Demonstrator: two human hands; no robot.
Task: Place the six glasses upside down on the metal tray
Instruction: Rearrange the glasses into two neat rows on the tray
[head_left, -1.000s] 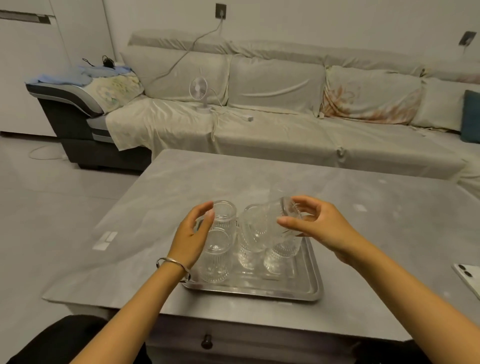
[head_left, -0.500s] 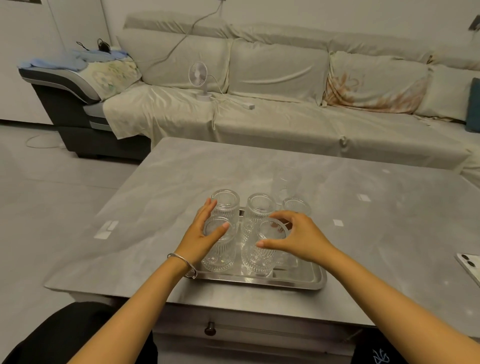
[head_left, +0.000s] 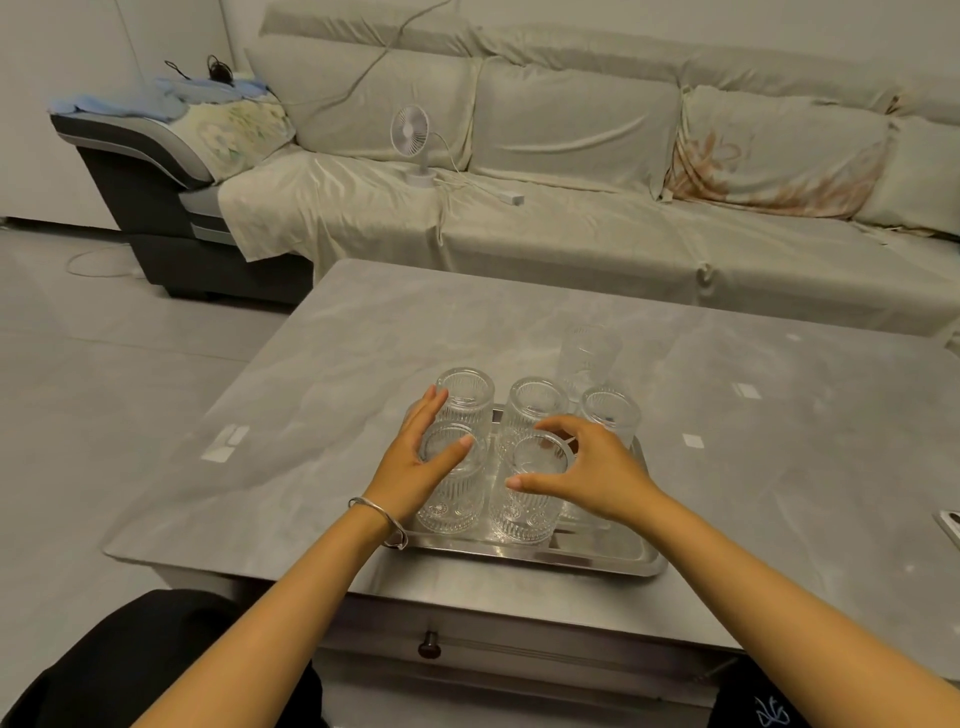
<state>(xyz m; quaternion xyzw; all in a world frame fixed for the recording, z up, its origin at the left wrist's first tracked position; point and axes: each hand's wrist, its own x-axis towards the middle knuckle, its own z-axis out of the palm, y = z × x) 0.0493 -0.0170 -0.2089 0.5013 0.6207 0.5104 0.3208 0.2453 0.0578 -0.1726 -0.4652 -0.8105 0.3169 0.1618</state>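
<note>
A metal tray (head_left: 597, 564) lies near the table's front edge. Several ribbed clear glasses stand upside down on it: a back row at left (head_left: 467, 395), middle (head_left: 535, 408) and right (head_left: 613, 415), and two in front. My left hand (head_left: 410, 467) cups the front left glass (head_left: 452, 499), thumb over its top. My right hand (head_left: 592, 473) arches over the front middle glass (head_left: 524, 509), thumb and forefinger around its top. One more glass (head_left: 589, 353) stands on the table just beyond the tray.
The grey stone table (head_left: 363, 374) has a drawer knob (head_left: 429, 643) at its front. A phone (head_left: 950, 525) lies at the right edge. Behind stands a covered sofa (head_left: 571, 218) with a small fan (head_left: 413, 140).
One second ago my right hand held a tilted glass above the tray. It now stands upside down in the front middle spot. My left hand stayed on the front left glass.
</note>
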